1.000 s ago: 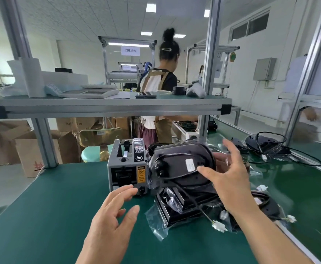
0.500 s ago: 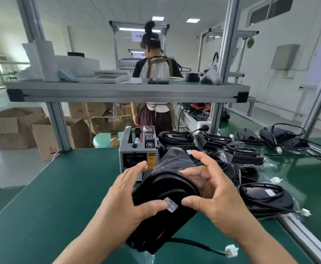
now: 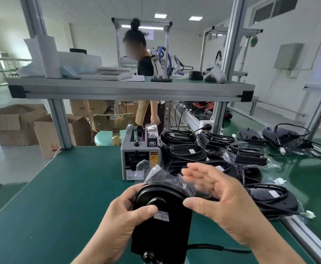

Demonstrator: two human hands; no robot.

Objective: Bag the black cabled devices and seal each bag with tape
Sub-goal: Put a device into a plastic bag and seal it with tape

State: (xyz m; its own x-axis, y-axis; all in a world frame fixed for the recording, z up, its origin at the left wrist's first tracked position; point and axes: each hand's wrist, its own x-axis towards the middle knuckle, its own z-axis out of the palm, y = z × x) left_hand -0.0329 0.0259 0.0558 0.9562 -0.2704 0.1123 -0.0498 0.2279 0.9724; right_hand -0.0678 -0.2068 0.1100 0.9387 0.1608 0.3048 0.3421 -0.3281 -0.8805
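**Handling note: black cabled device, part-bagged**

Lower centre of frame: our left hand (image 3: 123, 223) grips the black cabled device (image 3: 163, 231), thumb across its face beside the white label. Our right hand (image 3: 224, 202) is spread, fingers straight, holding nothing, beside the clear plastic bag (image 3: 167, 176) bunched at the device's far end. We judge the housing rigid, smooth and fairly heavy: hold it by the body sides, not the trailing cable (image 3: 213, 247). The film looks thin and slippery. The tape dispenser (image 3: 136, 149) stands just behind, mid-frame.

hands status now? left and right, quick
Left hand: closed, gripping the black oval plastic cabled device.
Right hand: open, fingers straight and blurred by the clear plastic bag, gripping nothing.
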